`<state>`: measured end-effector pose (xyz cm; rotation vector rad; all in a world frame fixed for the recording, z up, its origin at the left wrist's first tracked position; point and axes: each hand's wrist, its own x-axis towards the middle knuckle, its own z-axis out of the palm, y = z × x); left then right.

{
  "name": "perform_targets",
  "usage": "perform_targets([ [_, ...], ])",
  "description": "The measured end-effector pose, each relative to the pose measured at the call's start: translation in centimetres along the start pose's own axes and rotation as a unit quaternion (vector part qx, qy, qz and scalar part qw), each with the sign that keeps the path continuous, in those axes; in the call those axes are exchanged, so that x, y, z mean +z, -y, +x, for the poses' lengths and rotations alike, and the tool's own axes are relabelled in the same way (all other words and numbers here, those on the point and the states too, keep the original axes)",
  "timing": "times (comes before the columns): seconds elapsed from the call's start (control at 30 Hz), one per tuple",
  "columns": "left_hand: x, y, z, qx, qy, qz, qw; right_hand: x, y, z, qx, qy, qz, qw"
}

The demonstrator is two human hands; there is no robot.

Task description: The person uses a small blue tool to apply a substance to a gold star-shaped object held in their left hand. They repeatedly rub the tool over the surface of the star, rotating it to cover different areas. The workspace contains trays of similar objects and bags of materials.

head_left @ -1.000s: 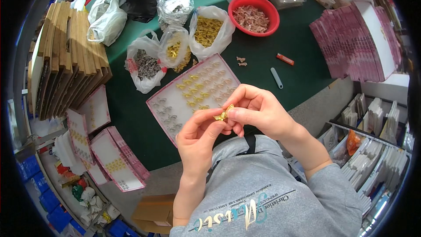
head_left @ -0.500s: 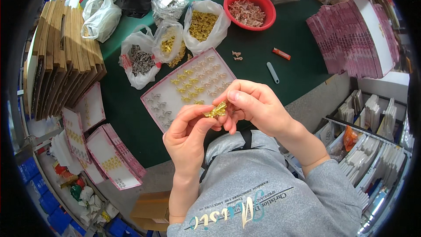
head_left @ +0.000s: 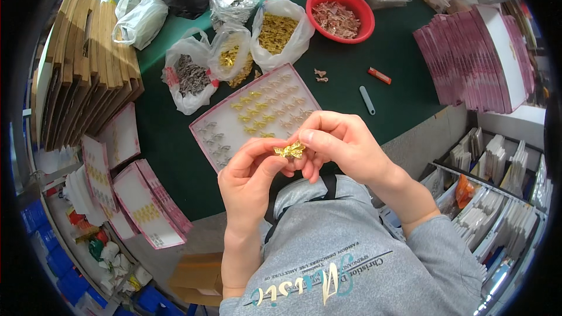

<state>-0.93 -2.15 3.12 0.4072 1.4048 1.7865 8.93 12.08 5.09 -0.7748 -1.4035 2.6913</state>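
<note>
Between my two hands is a small shiny gold bow-shaped ornament (head_left: 290, 150), held level just in front of my body. My left hand (head_left: 249, 172) pinches its left end between thumb and fingers. At the other end, my right hand (head_left: 345, 146) has thumb and forefinger closed on the ornament, its other fingers curled beneath. Just beyond my hands lies a white board with a pink edge (head_left: 232, 131). Rows of silver bows (head_left: 213, 138), gold bows (head_left: 253, 111) and pinkish bows (head_left: 285, 100) sit on it. My fingers hide part of the board's near edge.
Past the board stand bags of silver pieces (head_left: 192, 76) and gold pieces (head_left: 276, 33), and a red bowl (head_left: 366, 26) of pinkish pieces. A pale blue tool (head_left: 367, 100) and red lighter (head_left: 379, 75) lie rightward. Stacked boards (head_left: 462, 61) stand far right, cardboard (head_left: 88, 70) left.
The gold bow has turned from a slant to nearly level, showing more of its face. My right fingers have shifted slightly on it. The whole view has moved a little.
</note>
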Motion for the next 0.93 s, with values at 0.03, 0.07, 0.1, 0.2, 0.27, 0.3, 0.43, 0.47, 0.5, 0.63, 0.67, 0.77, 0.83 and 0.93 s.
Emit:
perform_targets([
  [0.03,-0.2,0.0,0.0,-0.013,0.002,-0.008,1.000,0.1,0.0,0.0,0.007,-0.001,0.005,1.000],
  [0.07,-0.3,0.0,0.1,-0.021,-0.004,-0.009,1.000,0.0,-0.1,0.1,0.006,0.003,0.017,1.000],
  [0.1,-0.5,-0.1,0.1,-0.029,-0.009,-0.011,0.999,-0.1,-0.3,0.2,0.006,0.007,0.027,1.000],
  [0.2,-0.7,0.2,0.0,-0.025,-0.025,-0.017,0.999,-0.1,-0.8,0.5,-0.007,0.021,0.059,0.998],
  [0.27,-0.7,0.2,0.0,-0.016,-0.033,-0.027,0.999,0.0,-1.0,0.6,-0.019,0.025,0.056,0.998],
  [0.3,-0.7,0.1,0.0,-0.012,-0.036,-0.036,0.999,0.1,-1.0,0.6,-0.025,0.026,0.042,0.998],
  [0.43,-0.4,-0.7,0.2,0.003,-0.040,-0.036,0.999,0.4,-0.5,1.1,-0.047,0.022,0.006,0.999],
  [0.47,-0.5,-0.8,0.3,0.021,-0.038,-0.031,0.999,0.6,-0.2,1.3,-0.057,0.028,-0.002,0.998],
  [0.5,-0.6,-1.0,0.4,0.040,-0.037,-0.025,0.998,0.8,0.2,1.6,-0.069,0.035,-0.010,0.997],
  [0.63,-1.0,-2.4,1.2,0.131,-0.046,0.000,0.990,1.9,1.9,3.2,-0.144,0.062,-0.061,0.986],
  [0.67,-1.1,-2.9,1.4,0.145,-0.048,0.001,0.988,2.4,2.5,3.6,-0.162,0.065,-0.069,0.982],
  [0.77,-1.5,-4.1,1.7,0.175,-0.057,0.002,0.983,3.7,3.6,4.4,-0.193,0.082,-0.085,0.974],
  [0.83,-1.9,-4.6,1.8,0.179,-0.062,-0.002,0.982,4.1,3.8,4.8,-0.192,0.087,-0.089,0.973],
  [0.93,-2.6,-4.7,1.9,0.182,-0.056,-0.022,0.982,4.7,3.9,5.3,-0.181,0.097,-0.087,0.975],
])
